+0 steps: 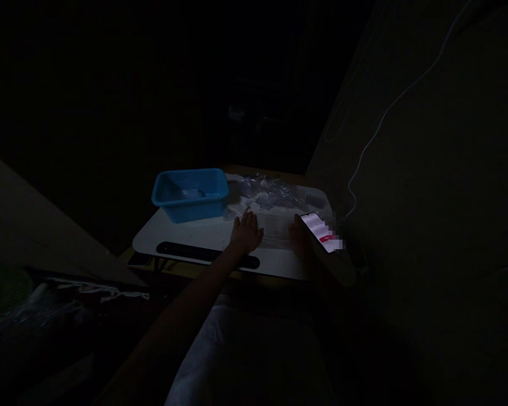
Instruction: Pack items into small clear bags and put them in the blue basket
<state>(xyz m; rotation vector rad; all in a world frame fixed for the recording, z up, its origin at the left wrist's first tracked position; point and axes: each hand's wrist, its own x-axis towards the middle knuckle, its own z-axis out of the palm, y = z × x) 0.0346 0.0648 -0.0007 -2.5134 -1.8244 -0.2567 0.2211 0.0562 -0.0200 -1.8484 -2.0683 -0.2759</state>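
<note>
In the head view my left hand [247, 232] lies flat with its fingers stretched out. It rests at the left edge of a clear plastic bag [276, 226] spread on a small white table [198, 232]. My right hand [297, 234] is a dark, blurred shape at the bag's right side. Its fingers are too dim to make out. Right beside it a phone [317, 230] glows with a lit screen; whether the hand touches it, I cannot tell. Beyond my hands lies a heap of crumpled clear plastic [271, 193], with pale scraps [242, 205] near it.
A blue plastic basin [197, 211] stands at the table's back left, with something pale inside. Along the front edge runs a dark slot [186, 250]. A white cable [375, 132] hangs down the right wall. The room around is very dark.
</note>
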